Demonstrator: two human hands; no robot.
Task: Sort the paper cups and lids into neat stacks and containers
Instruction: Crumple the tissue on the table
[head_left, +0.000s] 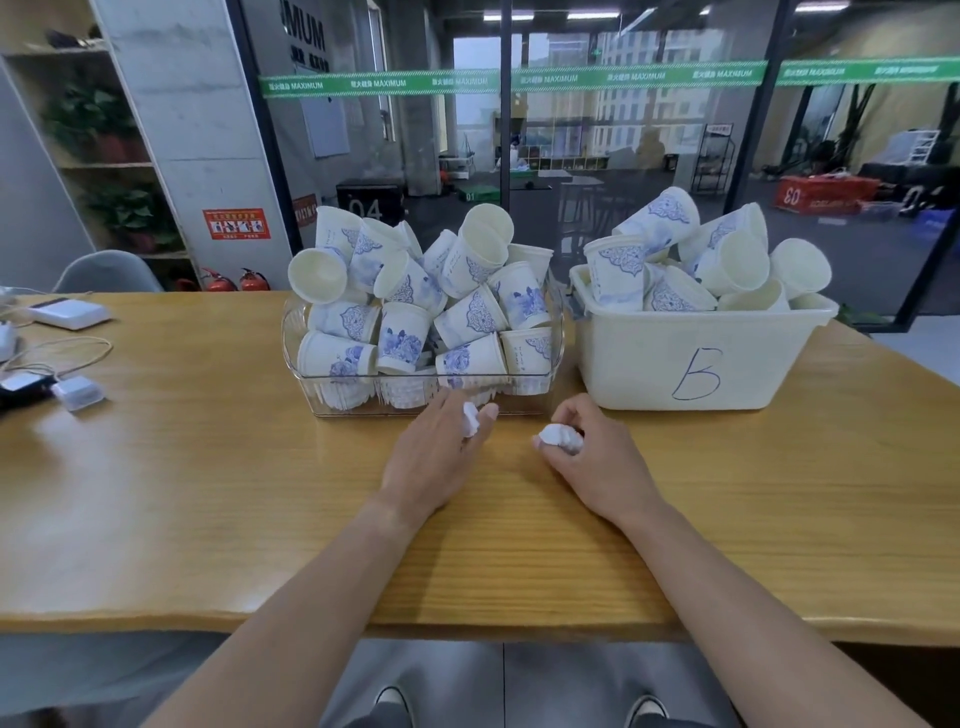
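The left hand (439, 457) lies flat on the wooden table (208, 467) with its fingers nearly straight. A small white paper wad (470, 418) is tucked between two of them. The right hand (587, 452) has its fingers curled around a bigger crumpled white wad (560, 435).

Just past the fingertips sits a clear bin (423, 358), with its long side running left to right. It is heaped with white paper cups with blue flowers (415, 291). They point every way: some lie on their sides, some stand mouth down.

To the right, just beside it, is a white tub marked B (698, 358), also piled with tipped cups (727, 254).

On the left of the table are small white gadgets with cables (67, 317). Behind the table are a glass wall (571, 130), a shelf with plants (111, 156) and red fire extinguishers (236, 280).
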